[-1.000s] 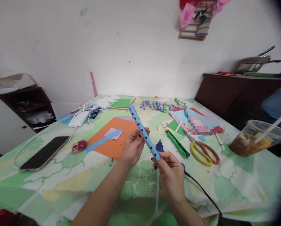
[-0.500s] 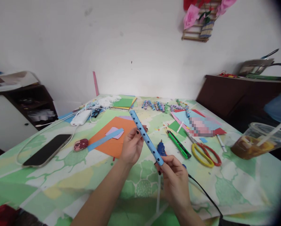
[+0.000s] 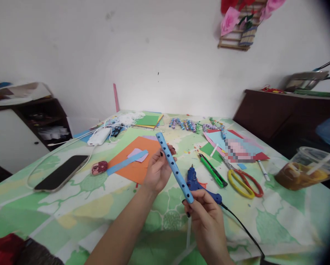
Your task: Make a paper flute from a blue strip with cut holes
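A light blue paper tube with black dots slants across the middle, held off the table. My left hand pinches it about halfway up, fingers closed round it. My right hand grips its lower end with closed fingers. A blue glue gun lies on the table just behind my right hand, its black cord running off to the right.
The table wears a green patterned cloth. An orange sheet with a blue strip lies left of my hands. A phone, green cutter, yellow-and-red scissors and a drink cup stand around.
Both hands and the tube have sunk slightly toward me and to the right. The glue gun, half hidden before, now shows fully behind my right hand.
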Tool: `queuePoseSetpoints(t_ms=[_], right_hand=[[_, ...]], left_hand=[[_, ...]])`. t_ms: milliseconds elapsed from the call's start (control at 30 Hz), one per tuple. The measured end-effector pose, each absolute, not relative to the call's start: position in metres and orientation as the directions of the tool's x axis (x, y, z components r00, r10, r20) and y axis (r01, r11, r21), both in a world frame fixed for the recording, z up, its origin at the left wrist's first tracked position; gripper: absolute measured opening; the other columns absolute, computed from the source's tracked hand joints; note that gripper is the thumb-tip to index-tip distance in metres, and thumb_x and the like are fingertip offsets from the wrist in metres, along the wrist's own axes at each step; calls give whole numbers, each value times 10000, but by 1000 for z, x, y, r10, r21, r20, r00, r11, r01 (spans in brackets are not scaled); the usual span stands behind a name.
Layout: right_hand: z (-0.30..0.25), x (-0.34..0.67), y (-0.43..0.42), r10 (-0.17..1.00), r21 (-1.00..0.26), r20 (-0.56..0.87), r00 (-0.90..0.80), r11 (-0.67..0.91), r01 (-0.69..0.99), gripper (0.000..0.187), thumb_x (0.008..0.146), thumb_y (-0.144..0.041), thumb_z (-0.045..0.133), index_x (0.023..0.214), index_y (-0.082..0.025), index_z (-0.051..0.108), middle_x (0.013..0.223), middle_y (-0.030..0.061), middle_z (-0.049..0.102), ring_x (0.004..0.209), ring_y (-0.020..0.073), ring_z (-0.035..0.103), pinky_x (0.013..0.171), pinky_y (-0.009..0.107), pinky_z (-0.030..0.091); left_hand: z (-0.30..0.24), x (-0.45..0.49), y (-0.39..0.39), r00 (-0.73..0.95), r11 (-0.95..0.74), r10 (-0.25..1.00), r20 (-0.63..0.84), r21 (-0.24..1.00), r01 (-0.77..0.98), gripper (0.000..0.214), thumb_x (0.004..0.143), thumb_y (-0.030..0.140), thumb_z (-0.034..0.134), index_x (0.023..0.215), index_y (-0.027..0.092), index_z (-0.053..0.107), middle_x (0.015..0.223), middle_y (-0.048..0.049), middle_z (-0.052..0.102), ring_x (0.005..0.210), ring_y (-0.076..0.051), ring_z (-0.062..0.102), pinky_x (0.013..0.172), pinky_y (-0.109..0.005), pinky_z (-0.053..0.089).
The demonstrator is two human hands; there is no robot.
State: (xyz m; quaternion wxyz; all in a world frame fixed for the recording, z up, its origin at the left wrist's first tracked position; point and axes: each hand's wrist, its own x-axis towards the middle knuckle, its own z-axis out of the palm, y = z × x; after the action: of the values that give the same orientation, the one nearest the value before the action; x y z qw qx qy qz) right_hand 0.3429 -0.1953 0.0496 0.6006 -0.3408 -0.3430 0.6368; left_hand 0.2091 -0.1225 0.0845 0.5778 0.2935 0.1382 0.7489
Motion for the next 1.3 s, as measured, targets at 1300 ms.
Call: queuePoseSetpoints(t_ms=[1300], right_hand=[[37, 365, -203, 815, -839, 536, 220, 485, 247, 19, 755, -181, 651, 774, -181, 654, 725, 18, 663, 670, 130, 629, 633, 209, 513]], left_hand=[[86, 203, -125, -64, -329, 943, 328, 877, -351, 401, 735, 327, 690, 1087, 141, 644, 780, -58, 671, 636, -150, 631, 559, -259, 525]])
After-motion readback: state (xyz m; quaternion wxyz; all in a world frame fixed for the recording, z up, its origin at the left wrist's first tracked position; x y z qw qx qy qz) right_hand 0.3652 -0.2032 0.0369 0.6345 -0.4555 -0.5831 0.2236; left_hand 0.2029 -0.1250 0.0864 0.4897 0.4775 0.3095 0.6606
